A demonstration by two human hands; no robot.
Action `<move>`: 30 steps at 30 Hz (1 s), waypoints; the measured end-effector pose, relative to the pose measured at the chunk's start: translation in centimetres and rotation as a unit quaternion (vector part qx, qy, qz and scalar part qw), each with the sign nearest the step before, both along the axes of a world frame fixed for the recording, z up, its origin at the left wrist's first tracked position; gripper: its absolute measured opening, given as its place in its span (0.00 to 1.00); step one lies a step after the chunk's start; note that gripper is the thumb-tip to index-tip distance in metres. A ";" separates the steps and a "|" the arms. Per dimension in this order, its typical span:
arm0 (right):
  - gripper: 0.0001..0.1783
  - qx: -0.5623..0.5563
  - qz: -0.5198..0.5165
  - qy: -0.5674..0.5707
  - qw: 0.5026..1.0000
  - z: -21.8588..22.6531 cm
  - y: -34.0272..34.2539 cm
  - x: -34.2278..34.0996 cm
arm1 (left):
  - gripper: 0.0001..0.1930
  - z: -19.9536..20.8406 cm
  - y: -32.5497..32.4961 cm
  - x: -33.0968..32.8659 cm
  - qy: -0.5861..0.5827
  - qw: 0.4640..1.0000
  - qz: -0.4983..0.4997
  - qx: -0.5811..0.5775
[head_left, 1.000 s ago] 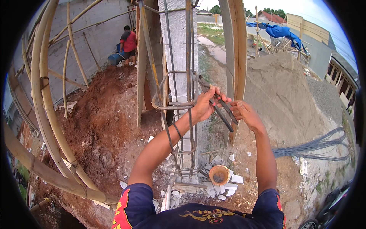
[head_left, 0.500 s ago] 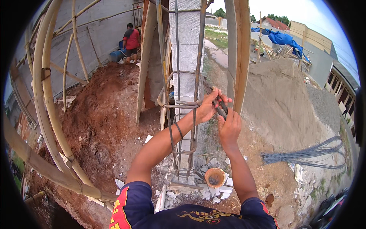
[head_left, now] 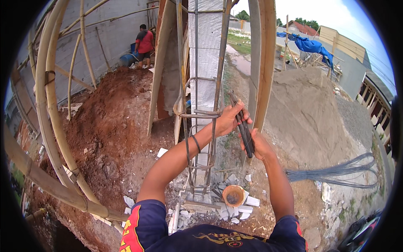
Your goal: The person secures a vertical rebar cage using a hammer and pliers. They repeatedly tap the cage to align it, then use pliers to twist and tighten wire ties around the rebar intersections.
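Observation:
My left hand (head_left: 230, 119) is closed around the upper part of a pair of dark metal pincers (head_left: 244, 132), just right of a rebar column cage. The slender end of the tool points up and away, and its two handles slant down to the right. Against those handles, my right hand (head_left: 261, 145) is curled, thumb on the near side and a fingertip showing past them. The upright cage (head_left: 221, 63) has rusty bars and bent stirrups (head_left: 191, 116); my left wrist passes in front of its bars. Behind it rises a white block wall end (head_left: 206, 63).
Wooden form boards (head_left: 265, 59) stand on both sides. Bamboo scaffolding (head_left: 52, 92) curves along the left by a red soil mound (head_left: 113, 109). Below lie an orange bucket (head_left: 234, 195) and broken white blocks (head_left: 252, 200). Right are sand (head_left: 302, 113) and bundled wire (head_left: 327, 170). A person (head_left: 145, 44) stands far left.
My right hand has shifted slightly right and down along the pincers. The tool has turned, so its long handles now show more fully. My left hand stays near the cage.

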State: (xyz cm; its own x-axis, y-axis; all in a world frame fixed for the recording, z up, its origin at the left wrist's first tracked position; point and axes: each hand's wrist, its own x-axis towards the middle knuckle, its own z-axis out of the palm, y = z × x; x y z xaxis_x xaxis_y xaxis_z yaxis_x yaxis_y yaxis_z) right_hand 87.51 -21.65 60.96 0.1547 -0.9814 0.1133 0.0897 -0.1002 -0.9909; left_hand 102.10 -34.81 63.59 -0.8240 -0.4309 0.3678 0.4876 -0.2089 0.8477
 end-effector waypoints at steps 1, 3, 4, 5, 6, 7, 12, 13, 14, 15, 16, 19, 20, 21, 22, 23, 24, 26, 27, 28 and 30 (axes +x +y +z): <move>0.44 -0.079 -0.032 0.044 0.995 -0.6 0.0 0.7 | 0.20 -0.2 0.0 -0.1 -0.012 1.000 -0.002 -0.023; 0.39 -0.172 -0.126 0.161 0.964 -1.7 0.0 1.8 | 0.21 -0.4 -0.2 -0.1 -0.040 0.998 0.009 -0.057; 0.36 -0.161 -0.157 0.176 0.958 -2.1 0.1 2.2 | 0.22 -0.5 -0.3 0.0 -0.051 0.996 0.003 -0.077; 0.33 -0.152 -0.190 0.197 0.950 -2.5 0.2 2.7 | 0.23 -0.4 -0.4 0.3 -0.077 0.994 -0.006 -0.078; 0.30 -0.162 -0.217 0.212 0.939 -2.9 0.3 3.1 | 0.24 -0.3 -0.5 0.7 -0.103 0.991 -0.015 -0.079; 0.28 -0.132 -0.238 0.200 0.941 -3.4 0.5 3.5 | 0.25 0.0 -0.6 1.2 -0.134 0.988 -0.017 -0.073; 0.23 -0.097 -0.306 0.066 0.945 -5.5 2.3 6.1 | 0.39 2.2 0.0 4.7 -0.273 0.927 -0.040 -0.255; 0.24 -0.133 -0.299 0.037 0.944 -5.7 2.8 6.7 | 0.40 2.6 0.4 5.6 -0.251 0.937 -0.032 -0.242; 0.24 -0.133 -0.297 0.013 0.946 -6.0 3.4 7.3 | 0.40 2.9 0.8 6.6 -0.243 0.943 -0.020 -0.226; 0.24 -0.122 -0.297 -0.018 0.947 -6.1 4.0 7.9 | 0.36 3.2 1.2 7.5 -0.205 0.958 -0.001 -0.202; 0.26 -0.140 -0.289 -0.024 0.947 -6.2 4.6 8.4 | 0.35 3.3 1.6 8.5 -0.178 0.966 0.010 -0.187; 0.29 -0.152 -0.274 -0.042 0.949 -6.4 7.1 9.8 | 0.30 2.7 3.5 12.5 -0.116 0.981 0.063 -0.146; 0.30 -0.155 -0.272 -0.037 0.949 -6.5 8.0 10.2 | 0.28 2.0 4.6 14.2 -0.113 0.978 0.117 -0.132; 0.31 -0.162 -0.266 -0.027 0.950 -6.6 8.8 10.4 | 0.27 1.3 6.0 15.8 -0.098 0.973 0.165 -0.127; 0.31 -0.169 -0.257 0.000 0.952 -6.7 9.6 10.6 | 0.26 0.3 7.5 16.7 -0.076 0.967 0.211 -0.124; 0.31 -0.177 -0.248 0.027 0.952 -6.9 10.4 10.9 | 0.25 -1.0 9.7 17.0 -0.045 0.929 0.346 -0.120; 0.32 -0.196 -0.243 0.044 0.949 -7.1 11.1 11.4 | 0.24 -2.3 12.0 17.3 -0.004 0.874 0.471 -0.120; 0.33 -0.193 -0.244 0.119 0.943 -7.4 12.1 12.7 | 0.26 -4.7 17.2 17.3 0.075 0.797 0.574 -0.173; 0.33 -0.203 -0.242 0.168 0.934 -7.7 12.9 13.5 | 0.25 -5.6 19.2 17.2 0.029 0.809 0.565 -0.161; 0.34 -0.210 -0.240 0.220 0.922 -7.8 13.6 14.4 | 0.25 -6.5 21.1 17.1 0.005 0.818 0.545 -0.181; 0.36 -0.219 -0.200 0.255 0.920 -8.2 14.4 16.2 | 0.24 -8.2 23.6 15.9 0.007 0.858 0.505 -0.096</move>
State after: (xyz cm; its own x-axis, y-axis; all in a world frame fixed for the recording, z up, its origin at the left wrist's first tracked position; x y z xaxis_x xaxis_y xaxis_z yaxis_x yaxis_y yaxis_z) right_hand 103.71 -7.23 52.78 -0.0660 -0.8495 0.5235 -0.5066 -0.4234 -0.7510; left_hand 118.04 -11.20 55.44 -0.0610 -0.8525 0.5192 0.3472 0.4695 0.8118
